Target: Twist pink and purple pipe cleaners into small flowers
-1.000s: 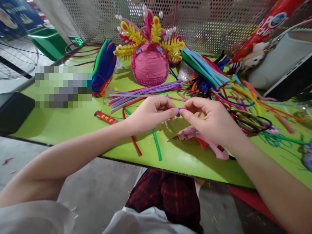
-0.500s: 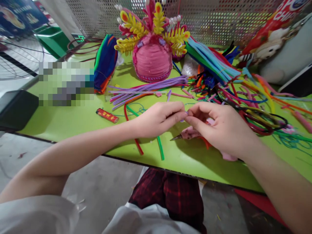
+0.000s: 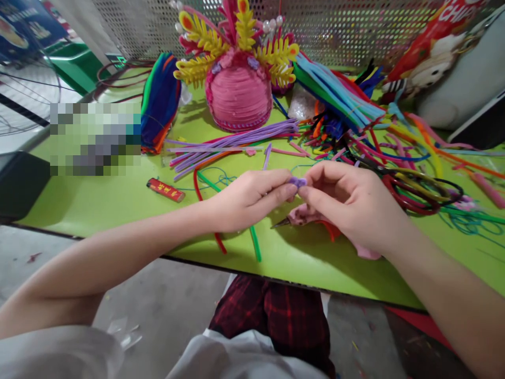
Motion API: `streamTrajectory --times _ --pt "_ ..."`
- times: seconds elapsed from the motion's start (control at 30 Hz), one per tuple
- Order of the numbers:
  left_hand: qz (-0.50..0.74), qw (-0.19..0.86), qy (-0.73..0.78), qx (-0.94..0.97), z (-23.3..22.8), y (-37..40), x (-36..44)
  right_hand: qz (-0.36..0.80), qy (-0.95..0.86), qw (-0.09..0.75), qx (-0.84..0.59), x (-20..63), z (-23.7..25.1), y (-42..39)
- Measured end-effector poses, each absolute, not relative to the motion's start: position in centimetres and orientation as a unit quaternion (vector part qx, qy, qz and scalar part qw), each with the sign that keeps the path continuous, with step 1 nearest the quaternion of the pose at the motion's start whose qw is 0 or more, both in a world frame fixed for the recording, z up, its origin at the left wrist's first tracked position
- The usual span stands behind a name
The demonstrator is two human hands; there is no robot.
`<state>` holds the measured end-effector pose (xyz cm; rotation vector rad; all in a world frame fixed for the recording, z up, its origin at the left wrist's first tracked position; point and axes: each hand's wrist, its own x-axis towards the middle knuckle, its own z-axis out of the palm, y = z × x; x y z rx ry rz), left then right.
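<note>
My left hand (image 3: 250, 197) and my right hand (image 3: 349, 200) meet above the green table (image 3: 118, 200), fingertips pinched together on a small purple pipe-cleaner piece (image 3: 296, 182). Most of that piece is hidden between the fingers. Under my right hand lies a pink glue gun (image 3: 305, 216), its metal tip pointing left. A green pipe cleaner (image 3: 255, 243) and a red one (image 3: 219, 243) lie on the table below my left hand.
A pink woven hat with yellow and pink feathery trim (image 3: 239, 95) stands at the back. Purple pipe cleaners (image 3: 236, 141) lie before it, a tangled multicoloured heap (image 3: 374, 137) spreads right. A red lighter (image 3: 165, 190) lies left, a folded coloured bundle (image 3: 160, 102) behind it.
Both hands stay pinched together, drifting slightly; the purple piece now shows more clearly between the fingertips. The camera view shifted a little.
</note>
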<state>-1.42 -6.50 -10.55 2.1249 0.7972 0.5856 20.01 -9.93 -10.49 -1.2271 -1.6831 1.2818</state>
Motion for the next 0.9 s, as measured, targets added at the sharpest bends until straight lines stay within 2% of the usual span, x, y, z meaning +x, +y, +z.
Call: streamTrajectory --times 0.17,0.37,0.5,0.6,0.8,0.9 --pt "0.191 0.340 0.271 0.880 -10.2 -6.2 -1.4 0.229 -0.840 0.267 -0.413 20.3 -9.9 -9.6" --pt "0.165 0.235 0.299 0.910 -9.9 -6.9 -1.6 0.077 -0.866 0.286 -0.402 19.8 -10.0 -10.5" --pt "0.256 0.240 0.319 0.880 -10.3 -7.1 -1.5 0.038 -0.850 0.318 -0.418 19.6 -10.0 -11.1" --pt "0.313 0.251 0.316 0.860 -10.4 -7.0 -1.7 0.023 -0.855 0.310 -0.415 19.6 -10.2 -11.0" --pt "0.162 0.164 0.309 0.923 -9.0 -7.2 -2.3 -0.073 -0.914 0.224 -0.330 19.6 -11.3 -10.6" --pt "0.129 0.145 0.284 0.939 -8.6 -7.2 -2.4 -0.081 -0.919 0.197 -0.332 19.5 -11.6 -10.7"
